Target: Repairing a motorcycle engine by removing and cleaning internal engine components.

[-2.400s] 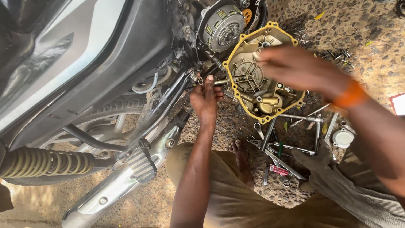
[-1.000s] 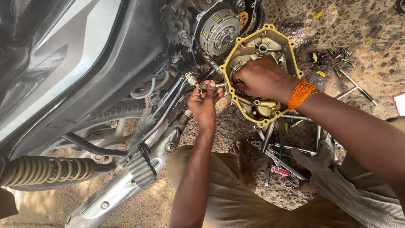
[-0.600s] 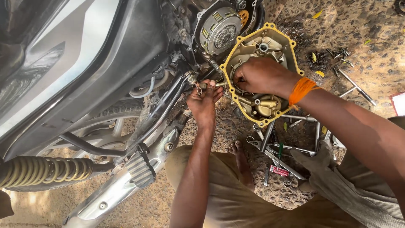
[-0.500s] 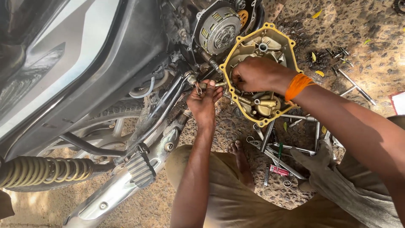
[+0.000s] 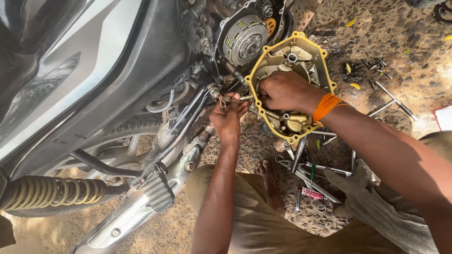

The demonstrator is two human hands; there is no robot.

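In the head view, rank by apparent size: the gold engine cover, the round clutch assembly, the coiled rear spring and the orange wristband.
1. Gold engine cover, largest.
2. Coiled rear spring, long but narrow.
3. Round clutch assembly; close to the spring in area, so this order is unsure.
4. Orange wristband, clearly smallest.

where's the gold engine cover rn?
Head view, upper centre-right: the gold engine cover sits under the right hand, just right of the exposed clutch.

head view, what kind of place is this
Most likely an outdoor, roadside-style motorcycle repair spot: a motorcycle with its clutch exposed, a gold engine cover off, and wrenches scattered on gravel ground.
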